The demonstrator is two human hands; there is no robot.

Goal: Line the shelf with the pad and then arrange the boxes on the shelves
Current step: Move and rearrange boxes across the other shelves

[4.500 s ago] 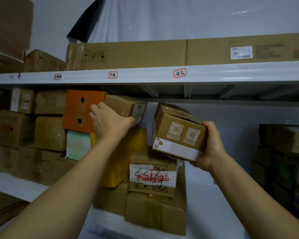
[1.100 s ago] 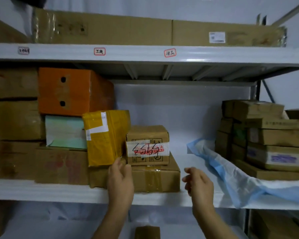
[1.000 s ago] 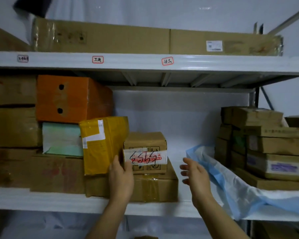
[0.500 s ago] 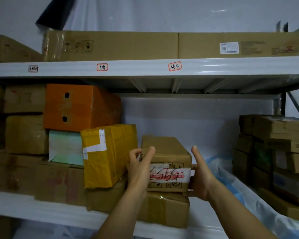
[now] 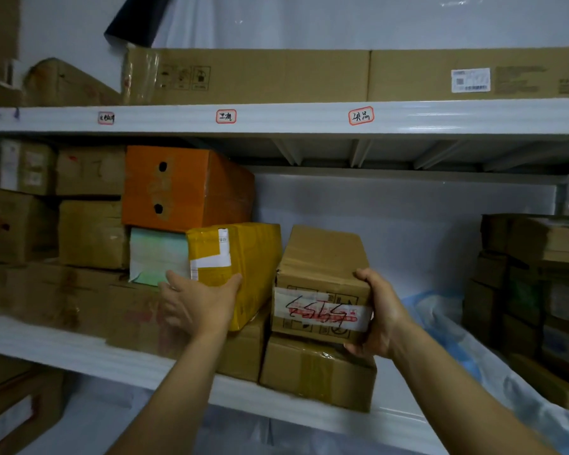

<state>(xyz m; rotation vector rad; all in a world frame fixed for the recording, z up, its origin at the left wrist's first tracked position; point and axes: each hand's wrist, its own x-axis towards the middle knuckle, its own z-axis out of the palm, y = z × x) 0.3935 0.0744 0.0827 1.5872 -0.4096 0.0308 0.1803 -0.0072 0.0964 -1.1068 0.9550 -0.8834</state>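
On the middle shelf, my right hand [image 5: 380,318] grips the right front corner of a brown box [image 5: 321,257] sealed with white tape bearing a red and black scribble. That box lies on a larger taped brown box [image 5: 316,372]. My left hand [image 5: 199,303] holds the lower front corner of a yellow-taped box [image 5: 243,254], fingers on its left side and thumb on its right face. The yellow box leans beside the scribbled box. A white pad [image 5: 63,351] lines the shelf under the boxes.
An orange box [image 5: 184,187] sits on a pale green box [image 5: 156,254] left of the yellow one, with brown cartons further left. A crumpled blue-white sheet [image 5: 440,320] and a carton stack [image 5: 532,277] fill the right. Long flat cartons [image 5: 309,77] lie on the top shelf.
My left hand left the scribbled box and took hold of the yellow box. My right hand kept its grip, and the view moved closer.
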